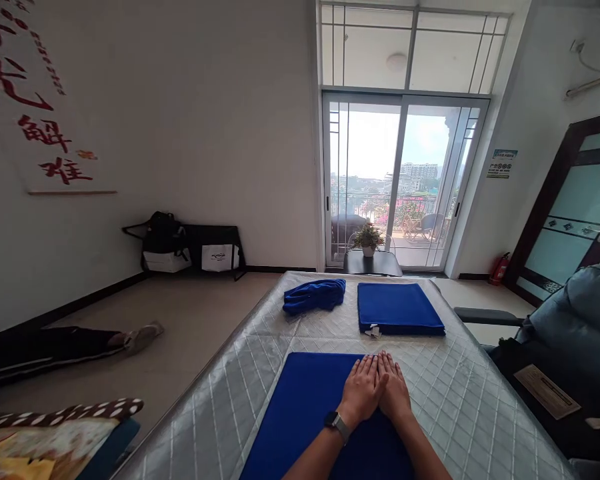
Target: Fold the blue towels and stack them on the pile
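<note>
Daylight is let in by a sliding glass door on the far side, and the middle of the room is taken up by a silver-grey quilted cover. On its near half a flat-laid royal-blue cloth is spread, the near edge cut off from view. It is touched toward its far right part by the left hand and the right hand, set side by side; the fingers are stretched out and held close together, palms down, and nothing is gripped. The left thumb is laid against the right hand, and a smartwatch is worn on the left wrist.

The cloth is judged light, soft and limp, hardly fragile, and apt to slide or crease; a hold would best be taken at the far left corner, which is left uncovered, since the right edge is largely hidden by the hands and forearms. Beyond it, at the far right, a squared stack of blue cloths is set, with white tags at its near edge; at the far left, a crumpled blue cloth is heaped. By these two the far side is hemmed in. Farther out, a potted plant is placed before the glass, a dark padded armchair is stood at the right, and a black backpack is kept at the far left
</note>
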Demonstrator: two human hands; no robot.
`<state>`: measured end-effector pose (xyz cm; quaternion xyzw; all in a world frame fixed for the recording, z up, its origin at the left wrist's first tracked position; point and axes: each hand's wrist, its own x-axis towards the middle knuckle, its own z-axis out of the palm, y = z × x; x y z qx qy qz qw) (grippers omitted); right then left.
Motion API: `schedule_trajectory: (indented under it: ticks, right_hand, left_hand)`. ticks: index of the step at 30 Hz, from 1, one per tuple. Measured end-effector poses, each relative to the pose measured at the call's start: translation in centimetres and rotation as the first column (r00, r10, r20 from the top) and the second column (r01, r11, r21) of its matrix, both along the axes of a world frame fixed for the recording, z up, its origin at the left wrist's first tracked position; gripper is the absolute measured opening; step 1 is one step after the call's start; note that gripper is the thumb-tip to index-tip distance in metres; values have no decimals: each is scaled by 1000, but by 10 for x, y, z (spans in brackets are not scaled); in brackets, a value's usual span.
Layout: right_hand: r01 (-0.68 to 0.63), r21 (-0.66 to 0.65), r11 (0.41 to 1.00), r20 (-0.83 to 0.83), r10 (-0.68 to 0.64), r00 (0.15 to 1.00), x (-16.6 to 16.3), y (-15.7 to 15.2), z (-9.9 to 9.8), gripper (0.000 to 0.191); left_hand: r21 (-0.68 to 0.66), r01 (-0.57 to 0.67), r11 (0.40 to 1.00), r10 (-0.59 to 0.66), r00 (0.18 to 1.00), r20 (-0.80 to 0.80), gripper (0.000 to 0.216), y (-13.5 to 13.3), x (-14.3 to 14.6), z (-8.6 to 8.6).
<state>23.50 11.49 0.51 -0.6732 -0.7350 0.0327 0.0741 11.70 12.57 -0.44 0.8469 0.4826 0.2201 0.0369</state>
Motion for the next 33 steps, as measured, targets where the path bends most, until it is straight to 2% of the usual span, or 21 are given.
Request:
schedule_trajectory:
  ticks: [3,7,11,14,20,24,30,33]
  right_hand:
    - [31,9,999,-29,-31,999,-2,3,0,60]
    - [64,13,998,-64,-63,996,-4,5,-1,62]
    - [66,13,998,-69,-65,996,-4,5,-2,62]
    - [63,18,998,-50,-62,997,-4,4,-1,62]
    - [73,3,997,-4,-73,997,-9,2,9,61]
    - [77,16,997,9,-78,997,-10,-8,15,62]
    - [63,4,998,-23,-63,998,-6,-35,7,64]
    - [72,-11,997,-37,-73,997,-7,-42,3,64]
  left_hand:
    - [17,-53,998,54,998,-43,64,5,-29,-7]
    - [26,-189,982,191,976,-109,68,12,-93,-11]
    - [48,-338,940,341,928,-152,70,19,-162,-17]
    - [65,-384,921,389,906,-167,70,20,-191,-23]
    - [73,-436,897,442,888,-128,77,17,-191,-20]
    - [84,-427,900,435,891,-133,76,16,-189,-18]
    - [94,-415,905,425,894,-142,78,19,-195,-22]
    - [96,-451,887,461,875,-149,82,22,-192,-17]
